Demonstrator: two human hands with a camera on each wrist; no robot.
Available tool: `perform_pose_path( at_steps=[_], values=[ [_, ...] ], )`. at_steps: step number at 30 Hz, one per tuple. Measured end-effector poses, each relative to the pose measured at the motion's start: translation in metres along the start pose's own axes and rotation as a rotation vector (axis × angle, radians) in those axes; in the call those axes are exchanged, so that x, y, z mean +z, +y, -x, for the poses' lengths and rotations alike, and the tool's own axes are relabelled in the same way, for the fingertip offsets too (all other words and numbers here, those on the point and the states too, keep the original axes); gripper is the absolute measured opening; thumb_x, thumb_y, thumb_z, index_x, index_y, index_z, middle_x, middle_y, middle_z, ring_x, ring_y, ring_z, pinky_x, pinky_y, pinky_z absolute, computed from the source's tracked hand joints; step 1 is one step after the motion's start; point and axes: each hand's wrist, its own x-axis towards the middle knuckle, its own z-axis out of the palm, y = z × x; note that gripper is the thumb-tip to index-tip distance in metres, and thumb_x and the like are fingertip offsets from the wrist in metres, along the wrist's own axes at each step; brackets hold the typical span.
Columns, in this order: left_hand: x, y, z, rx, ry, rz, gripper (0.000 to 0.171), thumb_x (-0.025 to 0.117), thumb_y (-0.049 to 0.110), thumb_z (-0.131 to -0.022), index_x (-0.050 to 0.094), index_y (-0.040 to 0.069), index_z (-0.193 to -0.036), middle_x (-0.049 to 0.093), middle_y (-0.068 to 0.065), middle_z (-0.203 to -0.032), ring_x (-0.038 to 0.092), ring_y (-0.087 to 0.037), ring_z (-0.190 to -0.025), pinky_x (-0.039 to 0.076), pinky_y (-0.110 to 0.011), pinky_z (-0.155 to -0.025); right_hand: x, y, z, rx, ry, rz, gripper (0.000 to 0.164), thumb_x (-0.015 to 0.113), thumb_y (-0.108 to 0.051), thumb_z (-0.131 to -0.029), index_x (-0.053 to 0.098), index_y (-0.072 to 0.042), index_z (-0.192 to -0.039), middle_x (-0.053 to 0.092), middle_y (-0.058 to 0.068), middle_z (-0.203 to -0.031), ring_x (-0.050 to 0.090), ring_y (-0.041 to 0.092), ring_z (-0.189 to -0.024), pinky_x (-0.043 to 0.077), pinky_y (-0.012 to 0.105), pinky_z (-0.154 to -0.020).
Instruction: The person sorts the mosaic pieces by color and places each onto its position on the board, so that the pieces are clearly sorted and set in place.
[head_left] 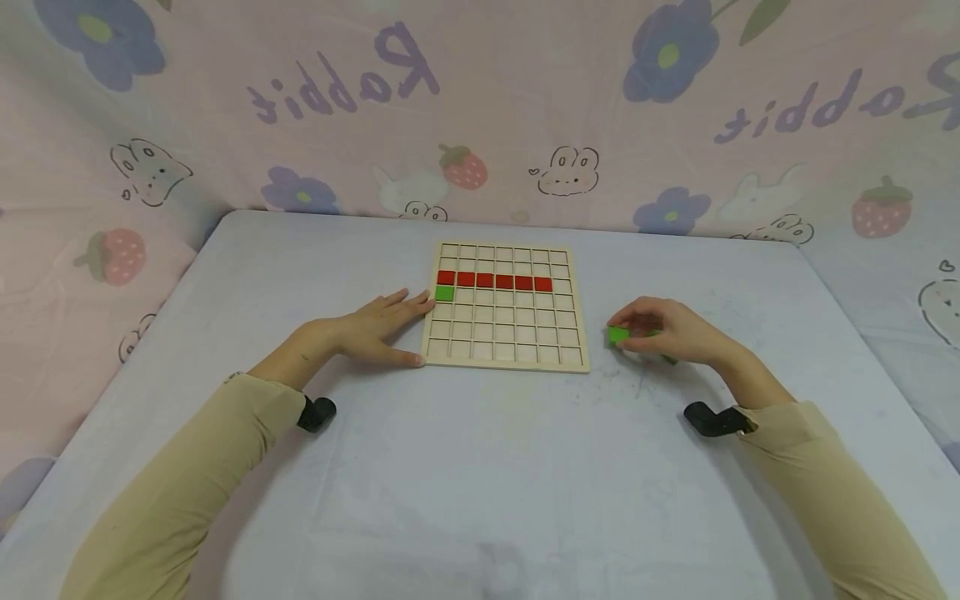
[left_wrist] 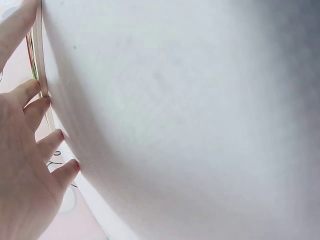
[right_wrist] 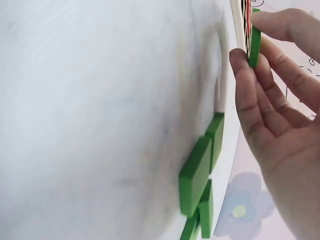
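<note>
A wooden grid board (head_left: 507, 366) lies flat mid-table. Several red tiles (head_left: 485, 280) fill most of one row, and a single green tile (head_left: 445, 293) sits in the leftmost square just below them. With fingers spread, my left hand (head_left: 375, 329) touches the board's left edge with its thumb and fingertips; the left wrist view shows this hand (left_wrist: 25, 145) from low down. To the right of the board, my right hand (head_left: 675, 329) pinches another green tile (right_wrist: 255, 47) between thumb and fingers, above the table. Several loose green tiles (right_wrist: 196, 175) lie by that hand, mostly hidden under it in the head view.
A white cloth covers the table (head_left: 465, 483). Behind it hangs a pink curtain (head_left: 510, 100) printed with rabbits, strawberries and flowers. Black wrist mounts (head_left: 712, 419) stick out from both sleeves near the table surface.
</note>
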Motion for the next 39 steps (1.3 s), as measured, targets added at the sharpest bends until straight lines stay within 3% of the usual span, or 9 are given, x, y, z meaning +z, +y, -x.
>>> perform_pose_path(
  at_steps=[14, 25, 30, 39],
  values=[
    [-0.001, 0.001, 0.0, -0.014, -0.007, 0.001, 0.091, 0.064, 0.046, -0.088, 0.012, 0.013, -0.155, 0.004, -0.007, -0.162, -0.005, -0.036, -0.148, 0.0, -0.054, -0.119, 0.007, -0.008, -0.02, -0.012, -0.009, -0.123, 0.025, 0.074, -0.01, -0.084, 0.069, -0.005, -0.107, 0.065, 0.012, -0.108, 0.057, 0.006, -0.083, 0.048, 0.015, -0.074],
    [0.0, -0.001, -0.001, -0.018, -0.008, -0.001, 0.091, 0.064, 0.047, -0.088, 0.011, 0.014, -0.156, 0.003, -0.006, -0.163, -0.005, -0.035, -0.148, 0.0, -0.054, -0.119, 0.011, -0.017, -0.036, -0.015, 0.01, -0.261, 0.03, 0.07, -0.005, -0.086, 0.066, 0.0, -0.116, 0.063, 0.014, -0.115, 0.06, 0.009, -0.089, 0.048, 0.018, -0.076],
    [0.001, -0.001, -0.001, -0.017, -0.008, -0.002, 0.091, 0.063, 0.048, -0.088, 0.011, 0.015, -0.156, 0.003, -0.005, -0.163, -0.005, -0.035, -0.148, 0.0, -0.054, -0.119, 0.016, -0.025, -0.043, -0.005, 0.045, -0.282, 0.029, 0.07, -0.007, -0.086, 0.068, -0.003, -0.115, 0.064, 0.01, -0.116, 0.062, 0.007, -0.097, 0.047, 0.018, -0.08],
    [0.0, 0.0, -0.001, -0.017, -0.006, -0.007, 0.091, 0.063, 0.047, -0.089, 0.011, 0.014, -0.156, 0.003, -0.006, -0.162, -0.005, -0.035, -0.148, 0.0, -0.054, -0.119, 0.02, -0.037, -0.054, -0.006, 0.031, -0.312, 0.034, 0.068, -0.007, -0.088, 0.063, -0.003, -0.121, 0.063, 0.01, -0.114, 0.061, 0.011, -0.092, 0.05, 0.019, -0.078]
  ],
)
